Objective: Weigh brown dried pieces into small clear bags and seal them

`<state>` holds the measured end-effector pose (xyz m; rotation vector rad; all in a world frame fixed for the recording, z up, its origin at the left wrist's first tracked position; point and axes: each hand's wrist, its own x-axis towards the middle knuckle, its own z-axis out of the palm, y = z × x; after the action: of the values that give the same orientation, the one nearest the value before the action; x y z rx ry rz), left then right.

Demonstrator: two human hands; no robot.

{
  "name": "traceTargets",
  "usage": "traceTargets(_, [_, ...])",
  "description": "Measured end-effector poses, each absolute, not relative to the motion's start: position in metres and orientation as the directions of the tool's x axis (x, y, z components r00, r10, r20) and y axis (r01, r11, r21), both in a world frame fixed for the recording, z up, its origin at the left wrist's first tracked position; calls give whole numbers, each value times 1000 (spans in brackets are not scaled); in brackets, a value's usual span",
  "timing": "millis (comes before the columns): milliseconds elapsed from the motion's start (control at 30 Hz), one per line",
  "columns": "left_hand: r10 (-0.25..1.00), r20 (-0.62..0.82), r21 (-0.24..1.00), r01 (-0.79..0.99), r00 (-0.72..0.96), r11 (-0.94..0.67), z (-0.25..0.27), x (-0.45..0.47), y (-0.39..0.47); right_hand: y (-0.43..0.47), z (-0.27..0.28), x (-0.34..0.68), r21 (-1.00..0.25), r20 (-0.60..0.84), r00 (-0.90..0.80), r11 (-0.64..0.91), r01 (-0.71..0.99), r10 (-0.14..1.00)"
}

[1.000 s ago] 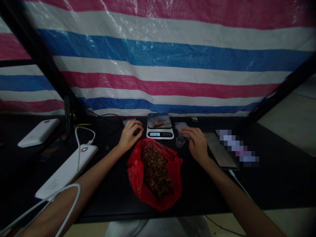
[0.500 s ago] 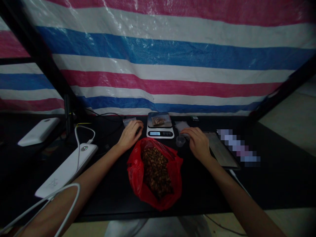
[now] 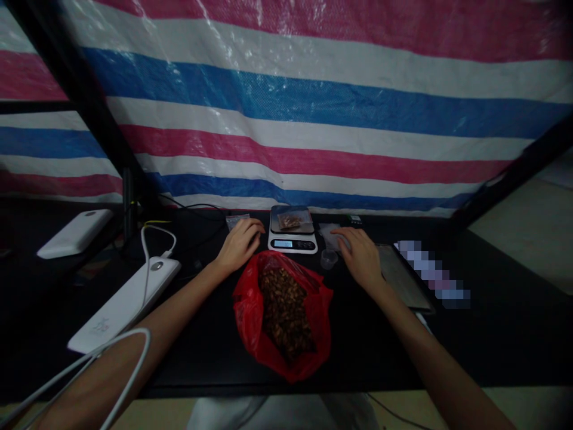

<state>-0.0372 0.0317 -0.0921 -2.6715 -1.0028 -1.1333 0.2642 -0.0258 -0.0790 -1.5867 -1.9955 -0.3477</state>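
Observation:
My left hand (image 3: 242,242) rests on the table at the left of a white kitchen scale (image 3: 293,246), fingers loosely bent and apart, holding nothing that shows. Behind its knuckles lies a small clear plastic bag (image 3: 237,220). A small zip bag with brown pieces (image 3: 290,222) lies on the scale's dark plate; the display is lit, its digits too small to read. My right hand (image 3: 362,257) is open, fingertips over clear plastic bags (image 3: 329,234), beside a small clear cup (image 3: 329,258). Between my forearms stands an open red plastic bag (image 3: 250,322) filled with small brown pieces (image 3: 286,310).
Two white power banks (image 3: 128,304) (image 3: 75,233) lie on the left, with a white cable (image 3: 145,251) crossing my left forearm. A flat tablet-like device (image 3: 405,278) lies right of my right hand. A striped plastic sheet (image 3: 286,113) hangs behind the black table (image 3: 376,352).
The view has shifted slightly. My right thumb now shows apart from the fingers, near the cup. My left hand stays beside the scale, and the bag on the scale has not moved.

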Motion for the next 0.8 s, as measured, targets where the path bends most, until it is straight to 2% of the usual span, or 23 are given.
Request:
traceTargets(100, [552, 648, 189, 591, 525, -784, -92, -37, 30, -4, -68, 254, -140, 474, -118, 207, 968, 872])
traceTargets(233, [550, 639, 189, 583, 538, -790, -89, -36, 33, 29, -55, 233, -304, 306, -22, 119, 945, 952])
traceTargets(467, [588, 575, 242, 568, 569, -787, -72, -12, 70, 61, -65, 222, -408, 315, 134, 7, 913, 940])
traceTargets(533, [605, 533, 245, 577, 592, -779, -72, -1, 83, 64, -70, 222, -415, 321, 130, 15, 910, 938])
traceTargets(633, [599, 484, 244, 559, 638, -792, -77, 11, 96, 65, -74, 219, -390, 334, 29, 110, 914, 942])
traceTargets(800, [554, 506, 313, 457, 661, -832, -86, 15, 104, 65, -78, 210, -316, 384, -93, 226, 921, 918])
